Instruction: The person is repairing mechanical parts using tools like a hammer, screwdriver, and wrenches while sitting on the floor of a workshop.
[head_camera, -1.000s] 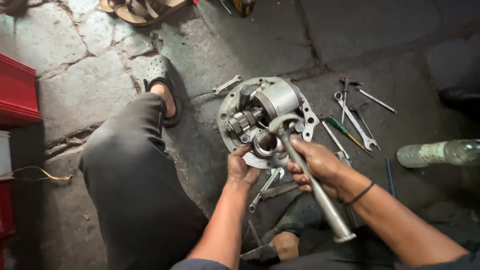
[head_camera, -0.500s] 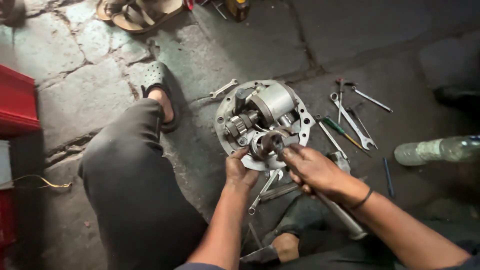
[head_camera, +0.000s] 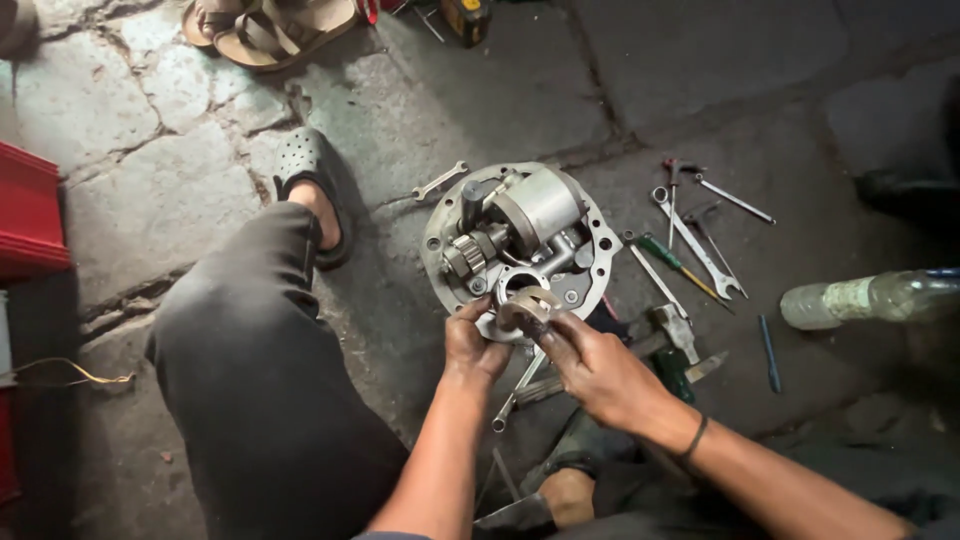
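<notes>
Two hands, left hand (head_camera: 474, 345) and right hand (head_camera: 597, 368), grip a metal ring (head_camera: 528, 308) between them.

A repair workshop floor, this: cracked stone paving (head_camera: 130, 150), spanners (head_camera: 700, 240) and screwdrivers (head_camera: 672, 262) strewn beside an opened metal engine casing (head_camera: 520, 235), grease everywhere.

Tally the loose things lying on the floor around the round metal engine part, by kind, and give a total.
Wrenches: 4, one left of the engine part, one under the hands, two right
Screwdrivers: 1, green handle
Hammers: 1
Plastic bottles: 1
Sandals: 2, top edge
Total: 9
Some thin tools are too small to name.
</notes>
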